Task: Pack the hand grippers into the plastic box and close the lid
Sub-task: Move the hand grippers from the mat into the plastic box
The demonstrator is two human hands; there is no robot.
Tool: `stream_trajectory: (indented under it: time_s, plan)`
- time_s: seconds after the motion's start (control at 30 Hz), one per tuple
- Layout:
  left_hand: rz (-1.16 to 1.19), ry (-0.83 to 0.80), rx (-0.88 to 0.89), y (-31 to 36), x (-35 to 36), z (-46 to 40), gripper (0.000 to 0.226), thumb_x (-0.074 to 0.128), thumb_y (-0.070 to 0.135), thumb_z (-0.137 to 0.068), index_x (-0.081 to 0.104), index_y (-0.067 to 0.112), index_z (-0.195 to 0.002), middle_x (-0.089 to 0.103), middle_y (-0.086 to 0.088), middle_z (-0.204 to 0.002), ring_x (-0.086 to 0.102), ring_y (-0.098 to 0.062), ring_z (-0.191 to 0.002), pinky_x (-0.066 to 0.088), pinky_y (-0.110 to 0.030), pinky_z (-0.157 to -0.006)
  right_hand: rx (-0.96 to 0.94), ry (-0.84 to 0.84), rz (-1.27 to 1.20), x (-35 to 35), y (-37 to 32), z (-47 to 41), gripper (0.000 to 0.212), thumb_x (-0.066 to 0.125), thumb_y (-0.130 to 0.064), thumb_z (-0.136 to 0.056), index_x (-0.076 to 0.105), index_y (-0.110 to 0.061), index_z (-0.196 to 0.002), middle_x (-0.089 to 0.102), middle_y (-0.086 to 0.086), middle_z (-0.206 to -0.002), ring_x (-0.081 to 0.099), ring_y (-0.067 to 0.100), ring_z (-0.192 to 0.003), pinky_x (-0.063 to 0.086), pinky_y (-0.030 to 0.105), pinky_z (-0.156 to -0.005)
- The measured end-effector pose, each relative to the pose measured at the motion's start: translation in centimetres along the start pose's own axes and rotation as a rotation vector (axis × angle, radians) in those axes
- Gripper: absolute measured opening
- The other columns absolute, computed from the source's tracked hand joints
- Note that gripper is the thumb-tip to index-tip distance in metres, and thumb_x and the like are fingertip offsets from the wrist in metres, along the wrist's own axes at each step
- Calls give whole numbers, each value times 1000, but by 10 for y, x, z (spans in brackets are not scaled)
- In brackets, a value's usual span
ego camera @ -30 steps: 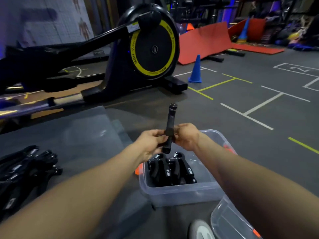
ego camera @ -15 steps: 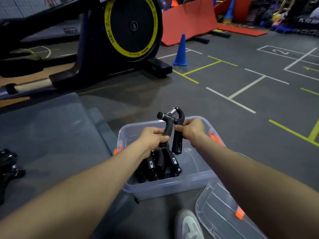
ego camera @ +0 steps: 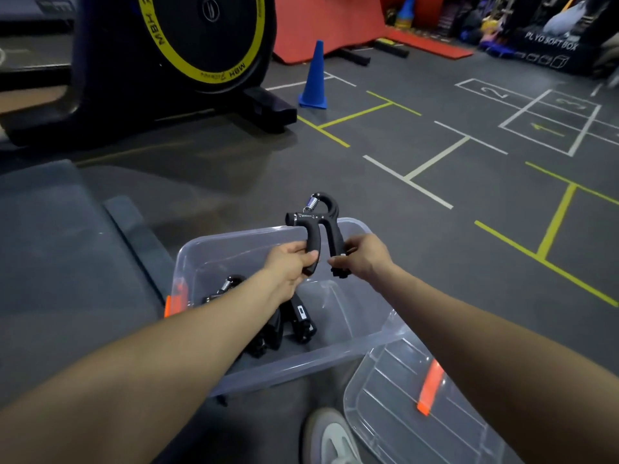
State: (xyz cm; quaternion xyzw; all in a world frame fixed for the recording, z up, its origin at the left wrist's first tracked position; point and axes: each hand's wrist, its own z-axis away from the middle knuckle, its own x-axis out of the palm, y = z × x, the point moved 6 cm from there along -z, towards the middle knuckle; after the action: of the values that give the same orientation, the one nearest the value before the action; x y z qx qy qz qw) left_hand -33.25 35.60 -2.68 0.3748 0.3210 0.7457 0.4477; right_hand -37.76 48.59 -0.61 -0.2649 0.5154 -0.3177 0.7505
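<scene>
Grey gym floor with white and yellow lines lay all around the clear plastic box. Behind the box stood a big black exercise machine, cut off at the top, and a blue cone. Inside the box lay more black grippers, partly hidden by the left arm. Above the box, the left hand curled around one handle of a black hand gripper. The right hand pinched its other handle. Its silver spring pointed up. Beside the box, near a shoe, lay the clear lid with an orange clip.
</scene>
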Motion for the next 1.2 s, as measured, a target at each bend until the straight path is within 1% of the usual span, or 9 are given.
stream_trajectory:
  time_s: [0.1,0.27,0.4,0.47,0.6,0.7,0.83,1.03,1.2]
  plan:
    - [8,-39,-11,-6,10,-9,40,52,-9,-89,51,-2,-128,62,-12,-107,57,-11,-69,47,-20,-67,75,-2,74,-8,7,-8,15,76,-11,-75,62,-9,-69,70,10,-68,65,14,-50,58,32,-76]
    - [-238,-57,72,-2,13,-29,34,58,6,-91,55,1,-125,64,-11,-112,61,-18,-87,48,-27,-86,140,20,151,-22,7,-29,19,78,-10,-69,71,0,-84,72,14,-75,71,28,-67,59,34,-76]
    - [-695,140,260,12,-11,-47,17,60,17,-90,66,15,-105,66,-3,-103,61,-22,-104,45,-30,-95,147,15,241,-13,24,-39,15,75,-6,-72,72,5,-82,69,11,-62,62,17,-48,60,32,-72]
    - [-873,259,377,23,-24,-50,10,58,16,-89,64,20,-96,62,-4,-113,58,-24,-109,46,-33,-95,158,-21,285,1,41,-37,13,74,-6,-73,71,5,-79,69,13,-65,61,17,-48,58,31,-67]
    - [-1188,323,577,36,-35,-57,32,55,14,-90,55,19,-121,47,-1,-133,41,-23,-126,37,-35,-104,200,-80,427,19,61,-40,25,75,-10,-74,58,-7,-56,56,2,-47,54,11,-41,47,21,-46]
    - [-1336,284,569,29,-38,-70,55,54,14,-92,36,21,-143,33,2,-151,26,-20,-142,16,-33,-119,212,-81,497,27,66,-48,29,76,-11,-73,53,-10,-56,55,1,-48,55,11,-43,50,24,-51]
    - [-1420,266,530,18,-36,-86,62,52,15,-93,24,21,-148,21,3,-158,11,-16,-148,0,-32,-120,211,-96,559,39,77,-59,32,77,-9,-71,50,-11,-53,60,5,-58,70,22,-64,54,25,-57]
    - [-1443,292,539,17,-32,-100,60,52,17,-93,27,21,-147,29,2,-154,19,-19,-145,4,-35,-120,221,-92,569,48,91,-72,37,78,-7,-68,44,-12,-54,63,7,-72,72,25,-84,48,26,-61]
    - [-1346,365,542,23,-34,-108,47,57,15,-90,47,26,-135,47,-1,-129,39,-25,-123,36,-36,-102,241,-103,564,49,101,-80,36,75,-1,-69,45,-11,-51,64,5,-60,73,24,-75,47,25,-58]
